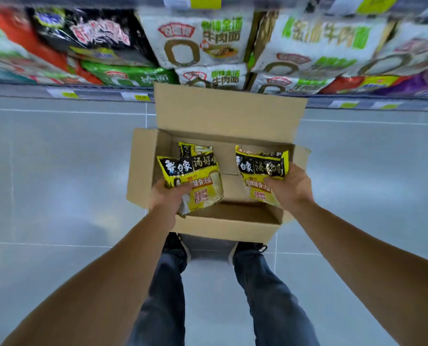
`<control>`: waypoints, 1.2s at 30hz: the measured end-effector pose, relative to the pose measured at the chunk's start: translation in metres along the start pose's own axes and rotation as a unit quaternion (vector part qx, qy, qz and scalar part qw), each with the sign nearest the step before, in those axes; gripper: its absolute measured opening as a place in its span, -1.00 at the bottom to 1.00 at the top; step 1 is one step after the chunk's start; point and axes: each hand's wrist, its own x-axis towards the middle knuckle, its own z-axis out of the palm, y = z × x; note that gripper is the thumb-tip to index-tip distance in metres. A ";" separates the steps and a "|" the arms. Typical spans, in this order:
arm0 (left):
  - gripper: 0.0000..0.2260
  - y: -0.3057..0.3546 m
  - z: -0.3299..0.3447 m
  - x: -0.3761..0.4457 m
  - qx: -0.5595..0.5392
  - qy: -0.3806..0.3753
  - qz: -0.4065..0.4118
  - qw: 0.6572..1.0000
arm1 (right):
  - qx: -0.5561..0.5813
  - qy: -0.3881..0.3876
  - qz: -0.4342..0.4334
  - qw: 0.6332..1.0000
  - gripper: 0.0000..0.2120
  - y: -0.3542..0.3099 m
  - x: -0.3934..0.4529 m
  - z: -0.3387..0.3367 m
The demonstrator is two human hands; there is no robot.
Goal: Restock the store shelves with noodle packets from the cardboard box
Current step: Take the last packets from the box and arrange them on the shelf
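An open cardboard box stands on the floor in front of my feet, flaps spread. My left hand grips a yellow-and-black noodle packet over the box's left side. Over the right side, my right hand grips a second matching packet. A third packet lies lower in the box behind the left one, mostly hidden. The shelf ahead is packed with white, green, black and red noodle packs.
Grey floor tiles spread to both sides of the box. The shelf's lower edge carries yellow price labels. My two shoes sit right behind the box's near wall.
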 end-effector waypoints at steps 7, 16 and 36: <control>-0.52 0.050 -0.028 -0.170 0.003 0.003 0.134 0.991 | -0.028 0.054 -0.065 0.996 -0.76 -0.047 -0.100 -0.126; -0.74 0.080 -0.079 -0.338 0.020 -0.016 0.279 0.960 | 0.056 0.146 -0.114 0.981 -0.82 -0.065 -0.242 -0.247; -0.03 0.076 -0.041 -0.630 -0.057 -0.202 0.483 0.850 | 0.200 0.311 -0.213 0.904 -0.76 0.058 -0.481 -0.474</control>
